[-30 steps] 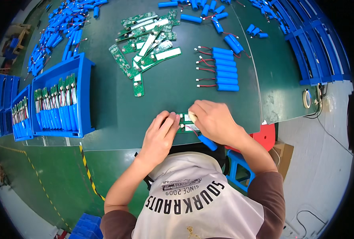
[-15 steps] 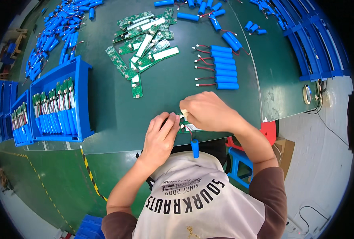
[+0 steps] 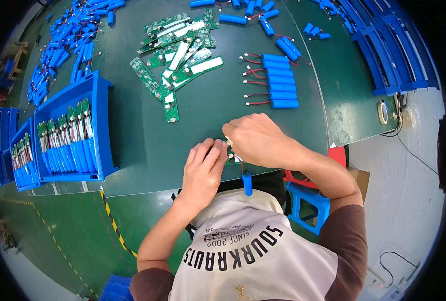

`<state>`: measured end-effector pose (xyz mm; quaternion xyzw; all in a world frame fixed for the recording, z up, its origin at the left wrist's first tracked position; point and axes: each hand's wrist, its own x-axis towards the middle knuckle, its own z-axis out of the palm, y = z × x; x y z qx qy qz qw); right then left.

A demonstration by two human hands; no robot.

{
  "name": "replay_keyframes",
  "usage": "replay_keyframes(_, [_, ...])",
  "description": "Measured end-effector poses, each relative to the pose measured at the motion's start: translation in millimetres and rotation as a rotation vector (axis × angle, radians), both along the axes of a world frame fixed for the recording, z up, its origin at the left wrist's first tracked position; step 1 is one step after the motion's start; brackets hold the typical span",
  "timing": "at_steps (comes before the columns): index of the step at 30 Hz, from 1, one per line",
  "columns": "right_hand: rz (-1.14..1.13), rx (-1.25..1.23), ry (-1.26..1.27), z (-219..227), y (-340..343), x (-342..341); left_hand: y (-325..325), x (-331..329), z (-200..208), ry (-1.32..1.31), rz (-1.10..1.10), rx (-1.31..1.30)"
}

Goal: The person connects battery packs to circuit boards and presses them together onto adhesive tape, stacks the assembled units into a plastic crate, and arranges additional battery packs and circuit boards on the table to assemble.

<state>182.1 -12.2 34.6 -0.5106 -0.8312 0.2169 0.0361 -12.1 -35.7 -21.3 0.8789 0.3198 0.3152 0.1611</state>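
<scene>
Close to the table's near edge, my left hand (image 3: 202, 164) holds the end of a green circuit board (image 3: 232, 160) with its fingers pressed together. My right hand (image 3: 258, 140) is curled closed over the boards, touching the left fingertips. A small cream-coloured bit shows at its fingers, too hidden to name. From the board a red wire leads to a blue cylindrical battery (image 3: 247, 184), which hangs past the table edge in front of my shirt. A row of blue batteries (image 3: 281, 81) with white plugs lies beyond my right hand.
Loose circuit boards (image 3: 180, 55) are heaped at the far middle. To the left, a blue bin (image 3: 105, 125) holds boards with batteries attached. More batteries (image 3: 62, 45) pile up at the far left; blue racks (image 3: 391, 45) stand far right. A blue stool (image 3: 308, 205) sits below the edge.
My right elbow has swung outward a little, and the right hand has tilted slightly. Both hands stay at the same board, and the hanging battery has barely shifted. The whole view has moved slightly.
</scene>
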Motion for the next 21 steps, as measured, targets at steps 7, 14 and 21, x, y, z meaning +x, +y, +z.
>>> replay_keyframes(7, [-0.193, 0.059, 0.185, -17, -24, 1, -1, 1, -3, -0.023, 0.005, -0.012])
replay_keyframes(14, [-0.371, 0.529, 0.31, 0, -64, -19, -4, -3, -5, 0.002, 0.029, -0.034])
replay_keyframes(21, [-0.549, 0.281, 0.092, -18, -142, -32, -2, 0, -6, -0.049, 0.027, -0.027])
